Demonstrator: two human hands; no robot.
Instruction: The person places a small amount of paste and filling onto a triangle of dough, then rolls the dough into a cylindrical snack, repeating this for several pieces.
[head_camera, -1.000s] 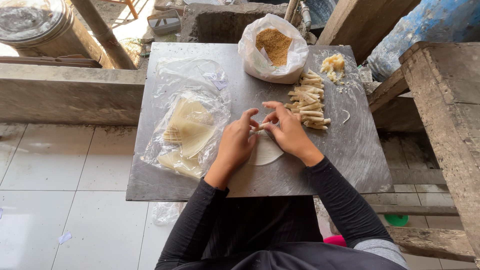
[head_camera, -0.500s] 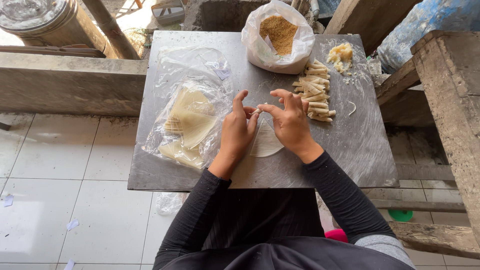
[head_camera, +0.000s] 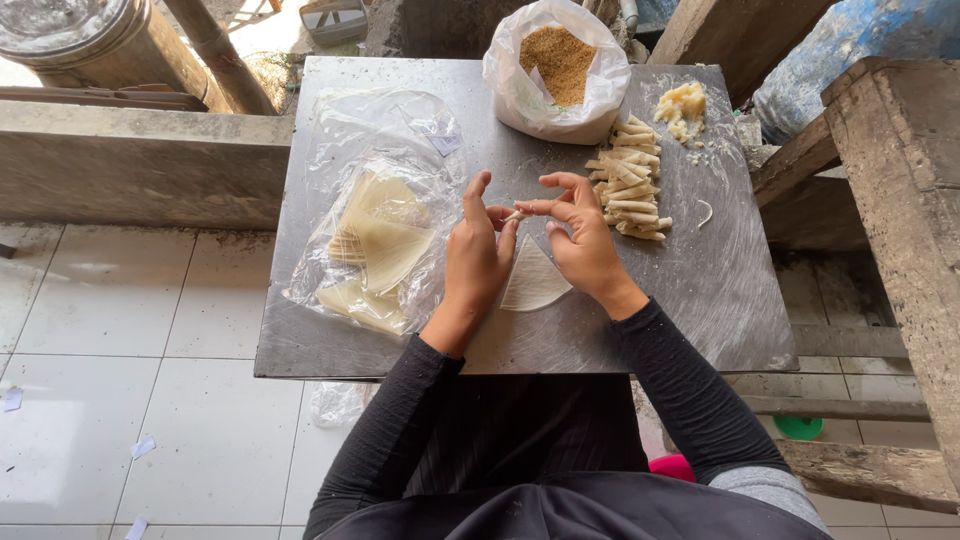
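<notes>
From where I stand, the metal table (head_camera: 720, 290) has bare room at four to five o'clock, right of the right hand (head_camera: 585, 245), and along the near edge at six. At nine o'clock the clear bag of wrappers (head_camera: 375, 245) blocks the way just beside the left hand (head_camera: 478, 255). The pile of rolled sticks (head_camera: 628, 190) crowds two o'clock; the bag of brown crumbs (head_camera: 555, 75) stands at twelve, the dough lump (head_camera: 682, 105) beyond at one.
</notes>
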